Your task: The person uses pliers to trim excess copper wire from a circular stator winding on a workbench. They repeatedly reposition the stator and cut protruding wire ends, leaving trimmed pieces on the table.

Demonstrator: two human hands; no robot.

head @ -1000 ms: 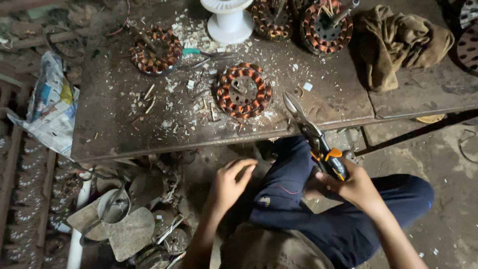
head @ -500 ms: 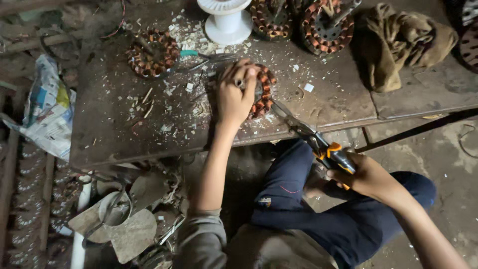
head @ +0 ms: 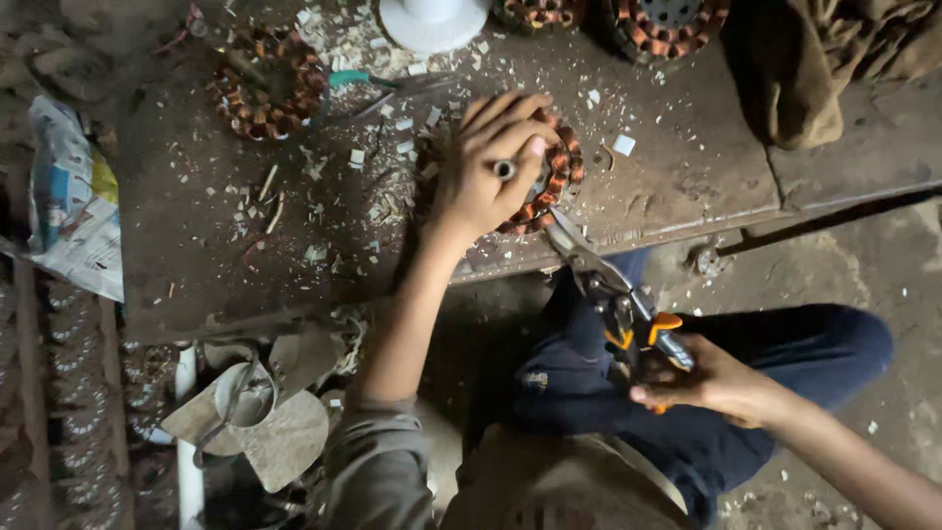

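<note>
Left hand on copper-wound stator, snips at its rim.

Left hand (head: 494, 167) lies spread-fingered over the stator (head: 549, 182) near the front edge of the workbench (head: 206, 265). Right hand (head: 711, 383), fingers curled tight round the orange-handled snips (head: 613, 290), holds them off the bench; blade tips touch the stator's near side.

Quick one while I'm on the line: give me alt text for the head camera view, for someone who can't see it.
Seen from above, a person's left hand presses down on a copper-wound motor stator on a littered metal workbench, while the right hand holds orange-handled snips with the blades at the stator's edge. More stators, a white stand and a brown cloth lie along the bench.
</note>
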